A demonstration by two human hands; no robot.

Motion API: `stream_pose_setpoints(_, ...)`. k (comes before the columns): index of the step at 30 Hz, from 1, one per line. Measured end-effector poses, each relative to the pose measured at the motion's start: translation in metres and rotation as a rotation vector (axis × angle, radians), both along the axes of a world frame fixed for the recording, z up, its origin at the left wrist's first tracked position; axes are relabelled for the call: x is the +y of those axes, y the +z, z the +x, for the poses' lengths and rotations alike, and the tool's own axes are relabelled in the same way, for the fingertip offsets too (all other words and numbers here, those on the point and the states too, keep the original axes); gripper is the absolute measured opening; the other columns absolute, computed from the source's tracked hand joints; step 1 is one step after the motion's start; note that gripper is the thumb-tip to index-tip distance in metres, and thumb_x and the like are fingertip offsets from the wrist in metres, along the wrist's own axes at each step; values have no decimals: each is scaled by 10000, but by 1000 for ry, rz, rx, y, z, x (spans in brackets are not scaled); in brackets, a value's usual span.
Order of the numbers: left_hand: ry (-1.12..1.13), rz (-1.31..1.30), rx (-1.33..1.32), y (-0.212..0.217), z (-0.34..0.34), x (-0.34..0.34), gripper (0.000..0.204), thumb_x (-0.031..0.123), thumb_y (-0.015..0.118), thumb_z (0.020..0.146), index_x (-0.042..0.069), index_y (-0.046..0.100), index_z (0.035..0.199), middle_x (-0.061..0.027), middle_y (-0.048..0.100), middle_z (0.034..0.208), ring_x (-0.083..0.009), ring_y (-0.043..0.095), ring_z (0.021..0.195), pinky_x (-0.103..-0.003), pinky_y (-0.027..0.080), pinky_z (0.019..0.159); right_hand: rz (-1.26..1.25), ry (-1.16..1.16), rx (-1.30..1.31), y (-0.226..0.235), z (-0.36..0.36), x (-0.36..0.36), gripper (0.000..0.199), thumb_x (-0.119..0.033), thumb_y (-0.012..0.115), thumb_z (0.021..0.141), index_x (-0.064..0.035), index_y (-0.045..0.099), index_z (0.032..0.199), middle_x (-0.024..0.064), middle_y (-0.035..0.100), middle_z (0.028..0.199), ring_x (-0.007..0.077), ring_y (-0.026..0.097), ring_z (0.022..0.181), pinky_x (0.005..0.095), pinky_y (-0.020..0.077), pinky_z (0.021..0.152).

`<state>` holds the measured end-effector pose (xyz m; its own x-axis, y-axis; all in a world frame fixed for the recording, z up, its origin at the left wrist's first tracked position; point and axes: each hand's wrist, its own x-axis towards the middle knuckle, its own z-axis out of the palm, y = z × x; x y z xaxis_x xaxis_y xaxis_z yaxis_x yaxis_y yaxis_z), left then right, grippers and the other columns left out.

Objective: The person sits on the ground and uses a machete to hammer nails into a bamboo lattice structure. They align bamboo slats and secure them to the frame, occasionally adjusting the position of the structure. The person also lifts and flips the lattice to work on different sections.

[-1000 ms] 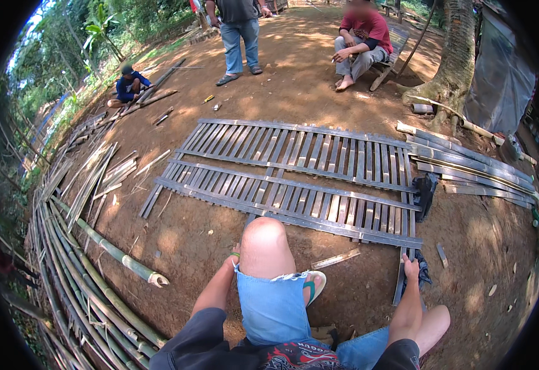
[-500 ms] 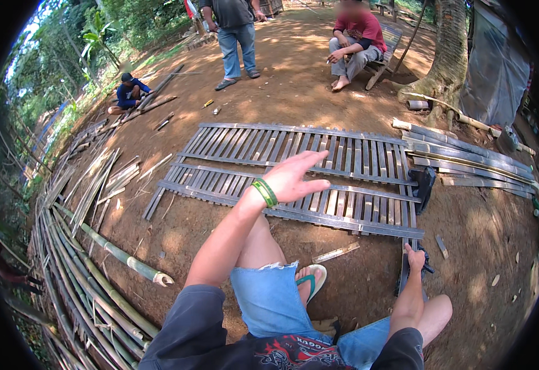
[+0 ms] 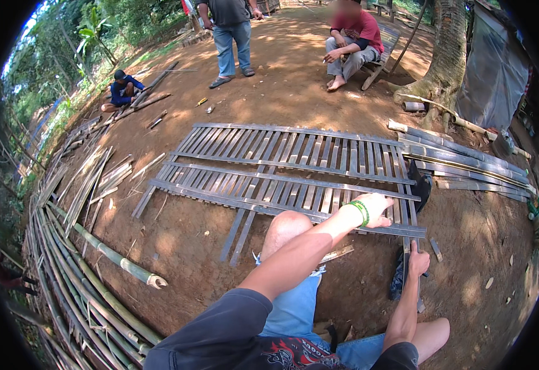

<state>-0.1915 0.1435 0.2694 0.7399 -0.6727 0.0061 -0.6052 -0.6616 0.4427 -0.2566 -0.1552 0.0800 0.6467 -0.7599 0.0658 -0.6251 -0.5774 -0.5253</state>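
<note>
A slatted bamboo panel [image 3: 251, 201] lies on the dirt before me, its dark crosswise rails joined by many thin slats. My left hand [image 3: 373, 208], with a green band at the wrist, is over the near right part of the panel, thumb and fingers apart. Whether it touches the slats I cannot tell. Just past the panel's near right corner, my right hand [image 3: 417, 262] is closed at the end of a bamboo strip [image 3: 406, 248] that runs out from under the near rail. One finger points along the strip; the other fingertips are hidden.
Split bamboo lengths [image 3: 467, 157] are stacked at the right. Green bamboo poles [image 3: 97, 293] and loose strips [image 3: 90, 185] lie at the left. Dark cloth [image 3: 398, 277] lies beside my right hand. Beyond the panel, one person [image 3: 232, 46] stands, another [image 3: 356, 43] sits, and a third [image 3: 124, 92] crouches.
My left hand has swung right and nearer, from above the panel's middle to its near right part. My right hand remains by the strip's end. Two strip ends now show below the near rail.
</note>
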Motion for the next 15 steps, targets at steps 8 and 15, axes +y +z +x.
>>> stream_pose_setpoints(8, -58, -104, 11, -11, 4, -58, 634, 342, 804, 789, 32, 619, 1310, -224, 682, 1193, -397, 631, 1174, -480, 512, 1008, 21, 59, 8, 9, 4, -4, 648, -640, 688, 836, -25, 799, 1004, 250, 747, 993, 425, 704, 1007, 493, 529, 905)
stream_pose_setpoints(15, -111, -177, 13, -10, -13, -80, 642, 319, 819, 773, 46, 622, 1320, -212, 682, 1178, -390, 644, 1145, -481, 517, 989, 59, 36, 17, -1, 10, -16, 646, -632, 680, 845, -21, 794, 1020, 254, 744, 1024, 416, 700, 1042, 489, 516, 942)
